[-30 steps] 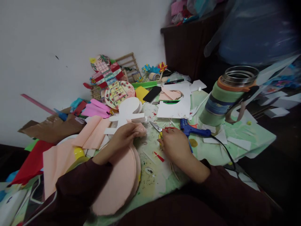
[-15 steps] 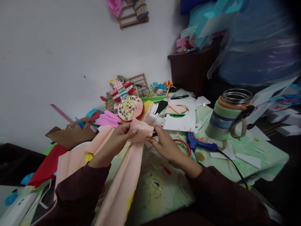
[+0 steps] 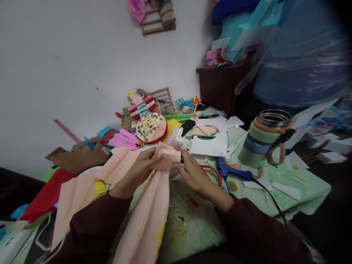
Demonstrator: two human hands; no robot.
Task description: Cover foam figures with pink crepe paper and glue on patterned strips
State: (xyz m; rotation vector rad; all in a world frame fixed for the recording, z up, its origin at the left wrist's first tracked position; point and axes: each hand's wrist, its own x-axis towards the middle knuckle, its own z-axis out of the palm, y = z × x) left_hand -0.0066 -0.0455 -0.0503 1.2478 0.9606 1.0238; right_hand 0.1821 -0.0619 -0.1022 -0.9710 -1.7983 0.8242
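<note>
A long strip of peach crepe paper (image 3: pixel 147 216) hangs from between my hands down towards my lap, with a yellow patch along its lower right edge. My left hand (image 3: pixel 143 165) pinches the folded upper end, thumb lying on top of the paper. At the right edge of that fold, my right hand (image 3: pixel 191 172) grips with thumb and fingers pressed close. What lies beneath the fold is hidden. More peach crepe paper (image 3: pixel 74 200) lies left of my left forearm, beside a roll of yellow tape (image 3: pixel 100 188).
A blue glue gun (image 3: pixel 231 170) with a black cord lies right of my right hand, near a red ring (image 3: pixel 211 174). An open green bottle (image 3: pixel 264 141) stands farther right. White paper scraps (image 3: pixel 209 143) and a decorated round craft piece (image 3: pixel 151 127) sit behind my hands.
The view has shifted slightly. Both hands keep their hold on the peach crepe paper, whose folded end shows a little flatter and more raised at its top corner.
</note>
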